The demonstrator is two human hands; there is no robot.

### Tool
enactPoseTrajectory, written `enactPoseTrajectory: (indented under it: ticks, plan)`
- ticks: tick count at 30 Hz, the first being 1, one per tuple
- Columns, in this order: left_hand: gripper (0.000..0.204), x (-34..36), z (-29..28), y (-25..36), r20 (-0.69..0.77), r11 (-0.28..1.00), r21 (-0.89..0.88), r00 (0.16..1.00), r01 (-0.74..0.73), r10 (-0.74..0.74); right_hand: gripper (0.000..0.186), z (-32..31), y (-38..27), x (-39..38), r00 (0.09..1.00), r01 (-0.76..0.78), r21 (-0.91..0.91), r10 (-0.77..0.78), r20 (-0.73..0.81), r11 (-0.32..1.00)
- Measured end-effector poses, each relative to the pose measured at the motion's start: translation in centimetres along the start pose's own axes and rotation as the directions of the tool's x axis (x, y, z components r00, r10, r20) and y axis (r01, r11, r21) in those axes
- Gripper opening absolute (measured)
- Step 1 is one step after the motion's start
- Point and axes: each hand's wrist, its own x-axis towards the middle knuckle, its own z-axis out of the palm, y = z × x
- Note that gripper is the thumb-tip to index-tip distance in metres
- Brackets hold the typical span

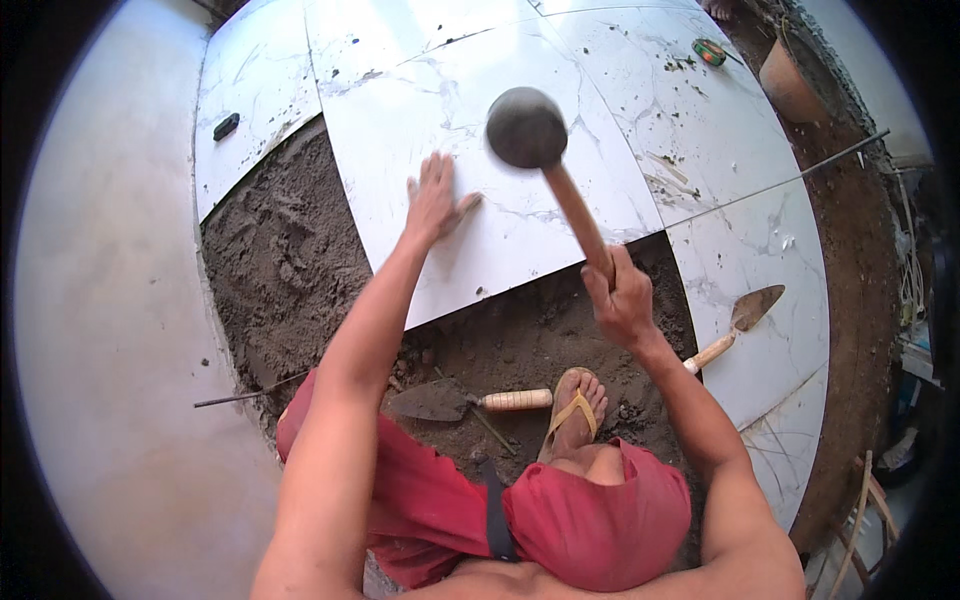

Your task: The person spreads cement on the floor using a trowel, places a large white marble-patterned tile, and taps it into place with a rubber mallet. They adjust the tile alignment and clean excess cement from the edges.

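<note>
With its fingers stretched out, my left hand [435, 205] lies on a large white marbled floor tile [450, 270]. My right hand [622, 295] is closed round the wooden handle of a rubber mallet [527, 128]. The mallet's round dark head is raised over the same tile, apart from my left hand. Bare grey-brown mortar [290, 250] shows along the tile's left side, and more dark bedding lies in front of its near edge. A trowel [430, 402] with a pale handle rests on that bedding beside my sandalled foot.
A second trowel [755, 308] lies on the tile at right. Farther back are a tape measure [710, 52] and an orange-brown bucket [790, 85]. A small black object [227, 126] sits on the far-left tile, near the pale wall [110, 300]. A thin rod [770, 180] crosses the right-hand tiles.
</note>
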Motion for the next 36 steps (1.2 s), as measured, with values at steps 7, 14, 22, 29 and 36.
enactPoseTrajectory:
  ticks: [7,14,22,29,36]
  plan:
    - [0.077,-6.7,2.7,3.9,-0.084,0.985,0.153,0.994,0.079,-0.067,0.031,-2.0,7.1,-2.9,0.971,0.220,-0.331,-0.175,0.162,0.918]
    - [0.074,-6.0,2.8,3.5,-0.171,0.977,0.165,0.979,0.137,-0.108,0.035,1.4,3.2,-1.8,0.996,-0.075,0.167,0.065,0.069,0.983]
    - [0.074,-6.9,2.4,3.7,-0.101,0.981,0.123,0.985,0.152,-0.140,0.042,5.1,3.1,-0.3,0.987,-0.142,0.217,0.120,0.110,0.966]
    - [0.071,-6.6,2.9,3.4,-0.161,0.989,0.105,0.983,0.100,-0.082,0.023,2.7,3.3,-2.6,0.947,-0.137,0.021,0.124,0.297,0.990]
    - [0.070,-5.8,0.3,3.9,-0.076,0.991,0.115,0.995,0.067,-0.058,0.026,-2.4,9.3,-14.1,0.886,0.042,-0.362,0.133,0.444,0.931]
